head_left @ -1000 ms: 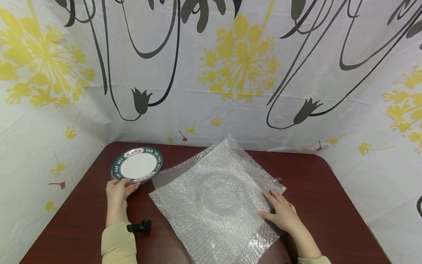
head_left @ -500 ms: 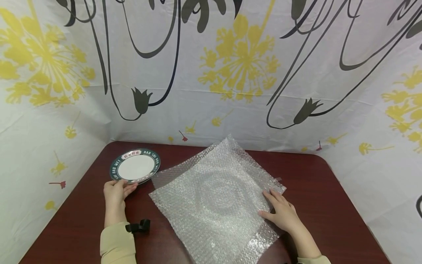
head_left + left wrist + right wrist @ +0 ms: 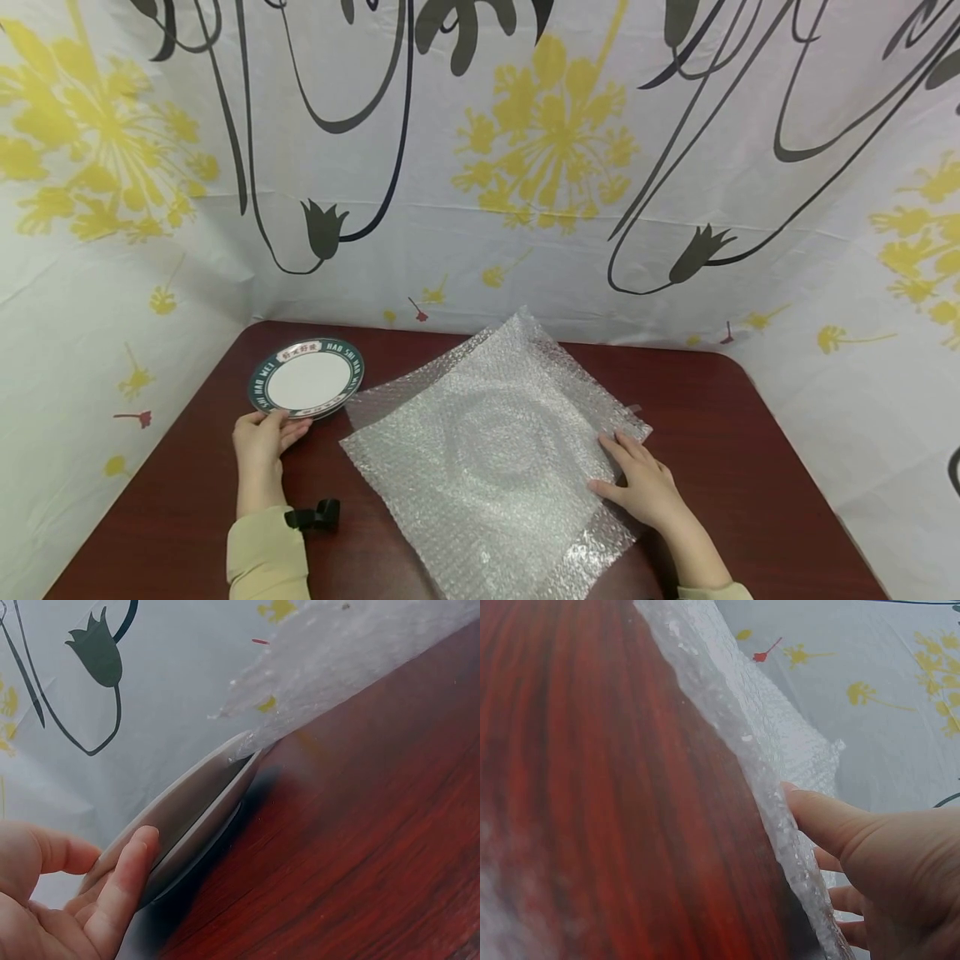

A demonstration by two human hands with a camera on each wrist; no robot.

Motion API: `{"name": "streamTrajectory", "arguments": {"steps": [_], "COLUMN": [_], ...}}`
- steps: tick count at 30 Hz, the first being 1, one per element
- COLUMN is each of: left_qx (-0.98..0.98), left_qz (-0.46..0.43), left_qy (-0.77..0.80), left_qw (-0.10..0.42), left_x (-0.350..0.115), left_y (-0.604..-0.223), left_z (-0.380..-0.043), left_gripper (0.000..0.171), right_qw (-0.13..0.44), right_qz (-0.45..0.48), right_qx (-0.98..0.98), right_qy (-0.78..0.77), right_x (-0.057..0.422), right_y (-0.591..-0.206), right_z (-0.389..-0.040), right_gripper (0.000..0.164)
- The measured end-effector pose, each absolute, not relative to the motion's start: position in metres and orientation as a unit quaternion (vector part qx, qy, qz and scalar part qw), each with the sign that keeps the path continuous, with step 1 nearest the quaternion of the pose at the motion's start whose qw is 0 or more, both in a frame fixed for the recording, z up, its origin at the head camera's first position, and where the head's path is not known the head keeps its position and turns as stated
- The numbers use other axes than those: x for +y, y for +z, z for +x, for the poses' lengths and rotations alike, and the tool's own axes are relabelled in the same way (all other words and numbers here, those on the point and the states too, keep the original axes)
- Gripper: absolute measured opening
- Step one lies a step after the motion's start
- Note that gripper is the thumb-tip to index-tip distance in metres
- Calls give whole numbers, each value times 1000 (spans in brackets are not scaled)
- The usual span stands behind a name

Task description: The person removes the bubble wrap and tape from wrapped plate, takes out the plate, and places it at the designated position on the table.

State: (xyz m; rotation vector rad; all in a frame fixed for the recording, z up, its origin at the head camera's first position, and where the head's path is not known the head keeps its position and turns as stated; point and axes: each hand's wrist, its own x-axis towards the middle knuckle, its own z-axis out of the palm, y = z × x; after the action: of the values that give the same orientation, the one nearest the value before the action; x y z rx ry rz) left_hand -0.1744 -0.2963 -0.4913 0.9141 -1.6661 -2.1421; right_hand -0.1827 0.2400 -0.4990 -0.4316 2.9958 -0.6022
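Note:
At the table's left, my left hand (image 3: pixel 258 454) pinches the near rim of a round plate (image 3: pixel 311 380) with a white middle and a dark green lettered border. From the side, in the left wrist view, thumb and fingers hold the plate's edge (image 3: pixel 176 796); a second edge shows just below it, and I cannot tell whether this is another plate or the foot. Sheets of bubble wrap (image 3: pixel 420 467) lie across the middle of the table. A ring-shaped outline shows through them. My right hand (image 3: pixel 641 487) rests on their right side, fingers spread.
The dark red wooden table (image 3: pixel 720 417) has rounded far corners. A white cloth (image 3: pixel 420 167) with yellow and grey flowers hangs behind it and along both sides. A black strap (image 3: pixel 315 517) sits at the left sleeve.
My left hand and the plate have shifted slightly left and nearer to me, the plate settling a little lower. The right hand and the bubble wrap have stayed in place.

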Motion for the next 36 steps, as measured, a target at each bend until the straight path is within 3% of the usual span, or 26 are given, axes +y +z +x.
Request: {"name": "streamTrajectory", "arguments": {"steps": [23,28,36], "left_qx": [-605,-603,-605], "left_qz": [341,349,347], "left_qy": [-696,-696,-701], "left_qw": [180,172,151], "left_x": [-298,-298,-301], "left_y": [-497,-498,-501], "left_z": [-175,-174,-173], "left_gripper": [59,72,71], "right_qw": [21,20,17], "right_qz": [-142,-144,-145], "right_qx": [970,970,970], "right_qy": [-194,-194,-192], "right_x": [241,241,241], "right_y": [-502,-503,-503], "right_z": [-183,-184,-184], "right_gripper": [84,84,84]}}
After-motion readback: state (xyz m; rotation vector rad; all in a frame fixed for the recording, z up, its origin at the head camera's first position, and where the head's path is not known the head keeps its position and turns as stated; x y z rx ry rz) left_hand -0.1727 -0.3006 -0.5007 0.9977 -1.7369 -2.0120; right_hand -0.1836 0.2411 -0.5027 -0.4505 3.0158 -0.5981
